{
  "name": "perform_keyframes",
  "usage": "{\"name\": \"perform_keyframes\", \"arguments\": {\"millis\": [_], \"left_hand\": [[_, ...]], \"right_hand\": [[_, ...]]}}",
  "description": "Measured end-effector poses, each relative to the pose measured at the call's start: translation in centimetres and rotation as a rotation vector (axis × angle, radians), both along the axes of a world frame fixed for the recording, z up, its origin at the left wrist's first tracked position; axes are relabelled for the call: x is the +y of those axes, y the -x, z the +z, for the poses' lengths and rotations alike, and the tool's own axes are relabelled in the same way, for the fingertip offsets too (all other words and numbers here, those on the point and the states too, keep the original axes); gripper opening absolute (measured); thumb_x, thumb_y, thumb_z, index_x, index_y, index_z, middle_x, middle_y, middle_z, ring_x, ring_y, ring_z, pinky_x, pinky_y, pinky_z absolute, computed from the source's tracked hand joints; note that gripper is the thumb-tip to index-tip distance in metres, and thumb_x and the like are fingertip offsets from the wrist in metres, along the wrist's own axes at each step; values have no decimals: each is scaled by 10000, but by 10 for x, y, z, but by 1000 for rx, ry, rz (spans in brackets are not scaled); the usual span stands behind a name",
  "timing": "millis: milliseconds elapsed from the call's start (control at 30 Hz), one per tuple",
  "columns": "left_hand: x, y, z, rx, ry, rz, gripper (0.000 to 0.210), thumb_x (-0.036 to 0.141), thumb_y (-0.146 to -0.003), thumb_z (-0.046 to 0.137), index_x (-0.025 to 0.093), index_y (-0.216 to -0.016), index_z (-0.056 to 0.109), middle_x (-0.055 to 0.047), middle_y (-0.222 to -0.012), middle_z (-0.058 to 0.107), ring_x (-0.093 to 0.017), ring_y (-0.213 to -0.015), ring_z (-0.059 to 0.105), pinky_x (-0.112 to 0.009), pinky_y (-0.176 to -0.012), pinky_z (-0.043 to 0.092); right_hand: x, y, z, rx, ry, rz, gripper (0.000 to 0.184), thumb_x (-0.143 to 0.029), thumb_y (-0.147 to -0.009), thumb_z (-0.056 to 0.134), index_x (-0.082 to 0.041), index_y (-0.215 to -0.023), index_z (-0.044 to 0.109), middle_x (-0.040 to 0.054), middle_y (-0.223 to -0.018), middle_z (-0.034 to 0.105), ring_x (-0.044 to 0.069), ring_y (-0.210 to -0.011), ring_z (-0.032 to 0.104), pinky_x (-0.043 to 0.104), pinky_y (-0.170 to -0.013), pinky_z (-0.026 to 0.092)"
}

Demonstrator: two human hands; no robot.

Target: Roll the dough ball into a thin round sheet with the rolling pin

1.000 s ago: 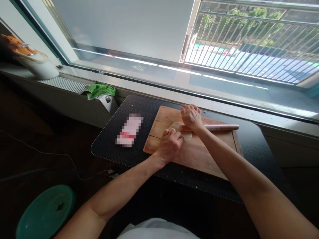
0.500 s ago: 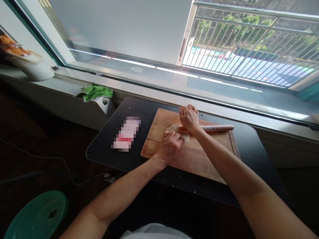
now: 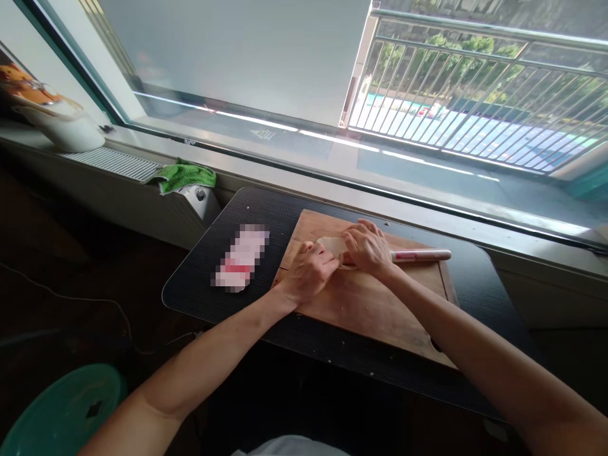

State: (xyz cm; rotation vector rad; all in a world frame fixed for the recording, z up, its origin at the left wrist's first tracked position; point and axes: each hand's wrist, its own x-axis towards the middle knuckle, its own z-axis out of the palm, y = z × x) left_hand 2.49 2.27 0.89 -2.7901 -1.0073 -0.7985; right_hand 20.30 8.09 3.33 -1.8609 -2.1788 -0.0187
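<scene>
On the wooden cutting board [image 3: 370, 310] lies a flat, pale piece of dough [image 3: 331, 244], partly covered by both hands. My left hand [image 3: 311, 269] is closed at the dough's left and near edge, fingers curled onto it. My right hand [image 3: 369, 247] bears down over a rolling pin [image 3: 422, 255], fingers bent round it. The pin lies roughly crosswise; its right end sticks out past the hand, and its left end reaches the dough.
The board rests on a small dark table [image 3: 204, 278]. A blurred pink-and-red item [image 3: 240, 259] lies left of the board. A green cloth [image 3: 187, 175] hangs on a radiator by the window. On the floor stands a teal basin [image 3: 61, 405].
My right hand and the rolling pin have come back towards me, the hand now lying lower. My left hand has shifted slightly left with the dough edge.
</scene>
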Motion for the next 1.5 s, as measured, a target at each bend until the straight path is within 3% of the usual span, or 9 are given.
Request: {"name": "perform_keyframes", "arguments": {"millis": [200,433,600,800,967,1067,1200,1400,1500], "left_hand": [[-2,-26,-4,4,55,134,201,197,-996,565,183,-862,714,-49,-884,703,-220,-900,567,-386,-797,360],[11,3,0,34,-4,-73,195,198,-1017,535,204,-1007,730,-26,-927,726,-198,-938,571,-360,-880,365],[10,-11,-2,19,21,113,228,239,-998,572,185,-836,722,-52,-873,706,-227,-909,565,-392,-834,353],[13,6,3,22,16,71,168,189,-980,594,199,-879,729,-34,-894,709,-213,-941,558,-383,-864,357],[7,-19,2,44,103,205,181,162,-966,578,186,-874,732,-66,-901,700,-234,-918,567,-396,-811,372],[3,-32,0,24,119,223,169,183,-966,583,204,-917,743,-64,-890,692,-229,-884,569,-390,-784,382],[0,-23,-1,-52,106,113,206,222,-994,566,261,-1077,750,-44,-979,717,-216,-941,584,-393,-865,395],[-1,2,6,-14,103,-108,201,193,-981,583,255,-1016,771,-28,-1053,758,-207,-1001,606,-395,-927,380],[-3,8,12,18,76,-127,220,168,-989,558,242,-994,765,-31,-995,763,-213,-1018,601,-397,-941,368]], "right_hand": [[28,5,6,7,-19,-206,417,-374,-1029,344,-192,-1125,708,149,-1321,639,313,-1345,415,478,-1102,337],[11,-2,-3,18,21,-47,391,-376,-1015,366,-239,-1136,711,104,-1308,659,303,-1371,406,481,-1109,343],[45,7,1,40,-50,-227,422,-363,-1005,366,-167,-1208,680,183,-1350,620,348,-1360,408,545,-1111,322],[28,-1,-5,70,-68,-26,377,-367,-992,425,-195,-1229,662,144,-1337,638,302,-1373,408,472,-1113,345],[67,9,1,62,-70,-180,379,-323,-988,455,-109,-1239,640,206,-1369,598,309,-1366,381,484,-1126,274],[81,12,9,62,-49,-196,323,-274,-985,442,-112,-1145,670,195,-1344,612,292,-1308,417,456,-1089,298],[44,-2,11,66,-77,-158,357,-327,-1015,364,-186,-970,689,136,-1236,669,265,-1149,516,402,-1005,371],[-29,-27,-2,-67,-70,22,496,-370,-1032,279,-218,-772,672,101,-851,700,221,-843,629,349,-859,439],[-35,-20,2,-113,-13,-78,496,-360,-1029,290,-204,-811,708,124,-845,740,239,-798,668,350,-770,456]]}}
